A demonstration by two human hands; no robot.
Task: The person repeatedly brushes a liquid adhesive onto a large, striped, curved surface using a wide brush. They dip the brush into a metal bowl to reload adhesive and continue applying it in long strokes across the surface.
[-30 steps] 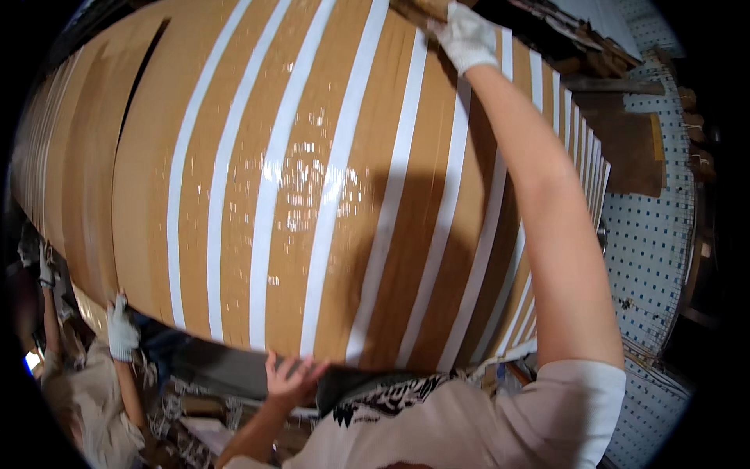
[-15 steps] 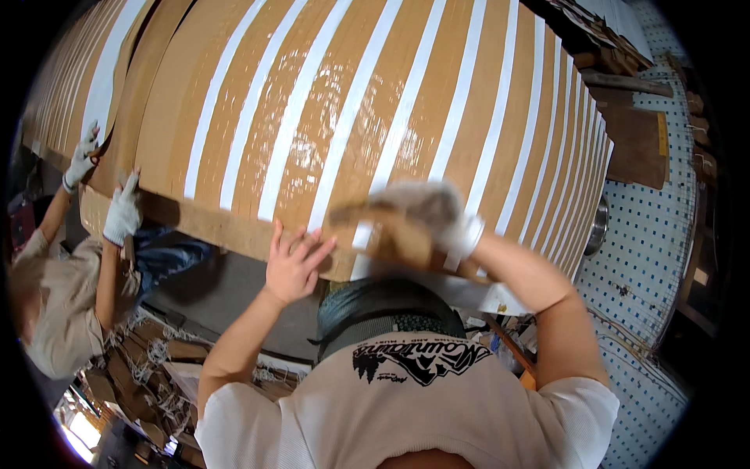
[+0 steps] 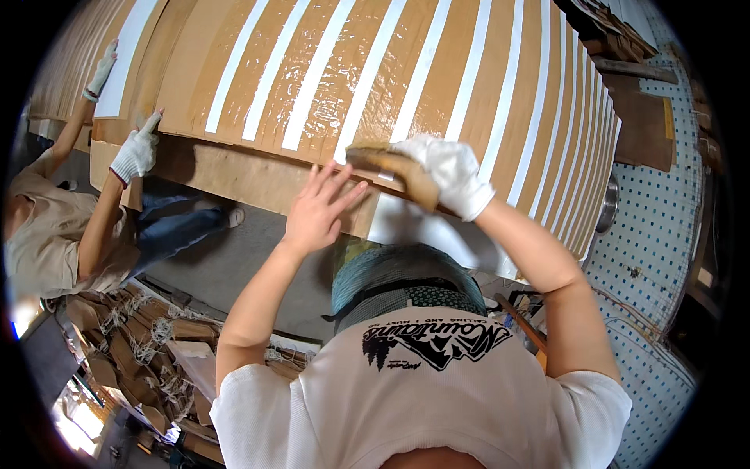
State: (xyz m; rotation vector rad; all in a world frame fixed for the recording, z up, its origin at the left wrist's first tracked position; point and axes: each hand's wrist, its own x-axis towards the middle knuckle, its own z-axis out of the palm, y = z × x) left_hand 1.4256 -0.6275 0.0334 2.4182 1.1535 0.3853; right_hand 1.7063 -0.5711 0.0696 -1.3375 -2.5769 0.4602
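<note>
My bare left hand (image 3: 316, 213) rests at the near edge of a stack of brown sheets (image 3: 328, 113), which lie overlapped in a fan with white strips between them. Its fingers are spread out and hold nothing. My right hand (image 3: 457, 178), in a white glove, grips a flat brown brush (image 3: 391, 166) against the sheets' near edge, right of my left hand. The sheets' middle is glossy and looks wet. Beneath the edge runs a wooden board (image 3: 234, 176), and a white sheet (image 3: 410, 223) hangs down by my waist.
On the left, a co-worker's gloved hand (image 3: 135, 155) touches the edge, and their other gloved hand (image 3: 103, 72) lies on the sheets farther back. Brown scraps with white string (image 3: 148, 344) pile at lower left. A metal bowl (image 3: 609, 203) sits by the right end.
My right hand has swept the brush up and a little right. My left hand appears higher, still at the edge. The co-worker's farther hand has moved up across the sheets.
</note>
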